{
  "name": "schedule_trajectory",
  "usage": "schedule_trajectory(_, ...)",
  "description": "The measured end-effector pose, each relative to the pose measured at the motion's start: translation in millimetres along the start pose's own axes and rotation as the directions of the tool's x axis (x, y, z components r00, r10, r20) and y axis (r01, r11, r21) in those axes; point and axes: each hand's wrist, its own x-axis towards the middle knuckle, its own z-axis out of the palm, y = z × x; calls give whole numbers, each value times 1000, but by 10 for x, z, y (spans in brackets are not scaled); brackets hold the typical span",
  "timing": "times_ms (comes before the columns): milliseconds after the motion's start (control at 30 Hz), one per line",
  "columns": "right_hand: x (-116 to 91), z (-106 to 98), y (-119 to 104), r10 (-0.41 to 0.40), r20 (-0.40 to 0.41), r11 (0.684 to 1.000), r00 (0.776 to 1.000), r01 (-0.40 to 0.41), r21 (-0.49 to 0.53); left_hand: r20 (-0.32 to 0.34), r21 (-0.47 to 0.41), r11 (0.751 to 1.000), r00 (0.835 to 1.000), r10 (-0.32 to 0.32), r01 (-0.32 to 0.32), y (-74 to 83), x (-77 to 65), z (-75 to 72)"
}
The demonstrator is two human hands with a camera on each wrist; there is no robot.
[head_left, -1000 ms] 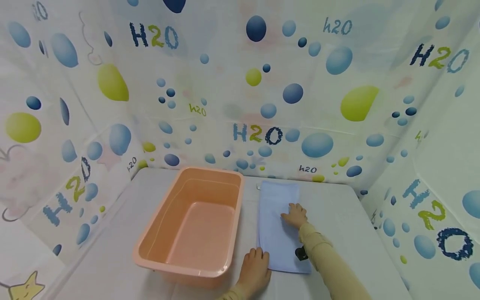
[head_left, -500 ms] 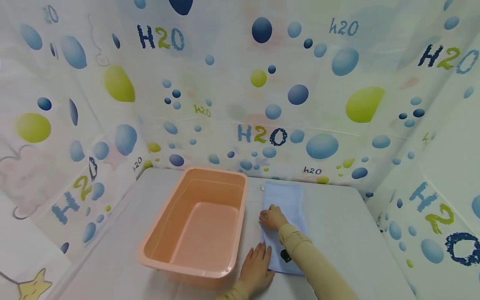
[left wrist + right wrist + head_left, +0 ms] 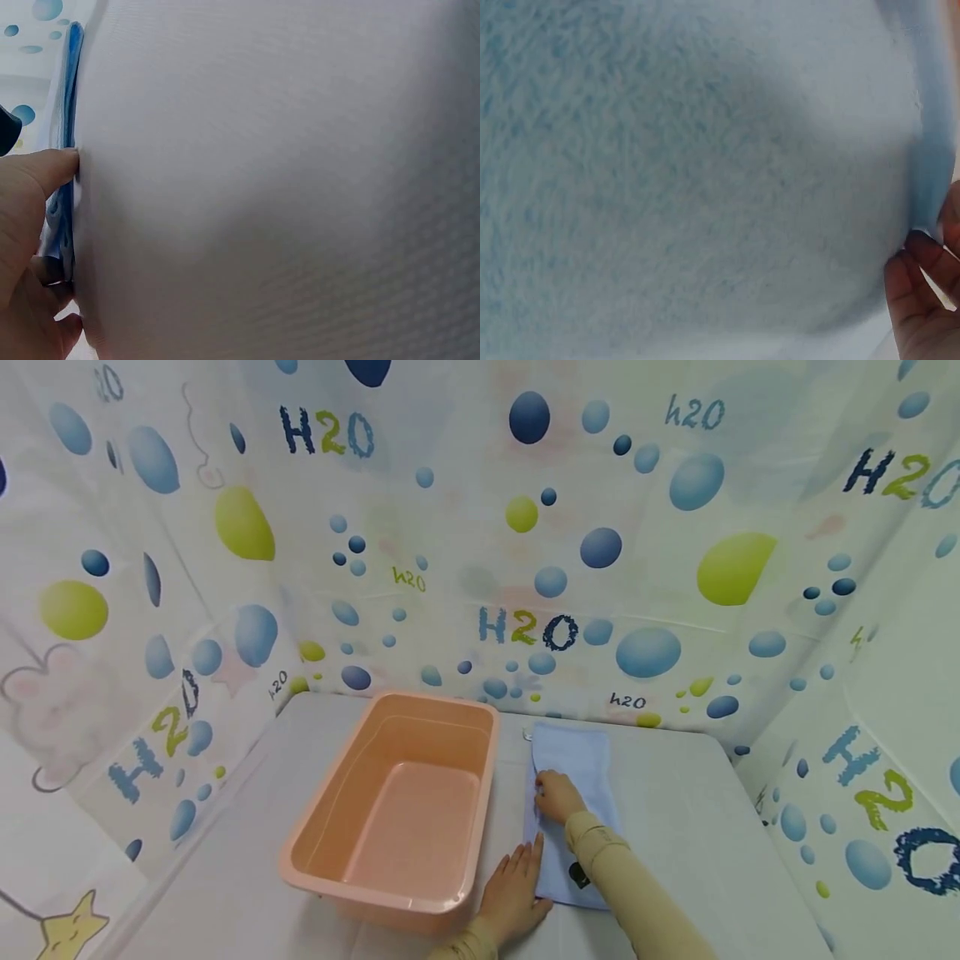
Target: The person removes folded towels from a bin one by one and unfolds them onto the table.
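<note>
A folded light blue towel lies lengthwise on the table, with a dark mark near its front end. My right hand is at the towel's left long edge, its fingers bent; in the right wrist view the fingertips of my right hand pinch that edge, and the fluffy towel surface fills most of the picture. My left hand rests with straight fingers beside the towel's front left edge, fingertips right at it. The left wrist view shows my left hand against the folded blue edge.
A peach plastic basin stands to the left of the towel, close to my left hand, with nothing inside. Under everything is a white-covered table. Curtains printed with bubbles and "H2O" hang behind and on both sides.
My right hand has moved left from lying on the towel's right part to gripping its left edge. My left hand has hardly moved. The head view has shifted slightly.
</note>
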Motion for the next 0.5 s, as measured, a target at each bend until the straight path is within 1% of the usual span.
schedule_trajectory(167, -30, -51, 58, 26, 6, 1000, 1000, -25, -16, -8, -43, 999, 1000, -21, 21, -3, -7, 14)
schedule_trajectory(300, -65, -75, 103, 57, -22, 998, 998, -56, 21, 21, -15, 1000, 1000, -5, 5, -11, -27, -2)
schedule_trajectory(400, -88, -71, 133, 55, -54, 997, 997, -52, 50, 54, 2, 1000, 998, 9, -9, -6, -38, -28)
schedule_trajectory(500, -97, -70, 163, 47, -58, 996, 997, -43, 74, 71, 25, 999, 997, 18, -20, 3, -40, -50)
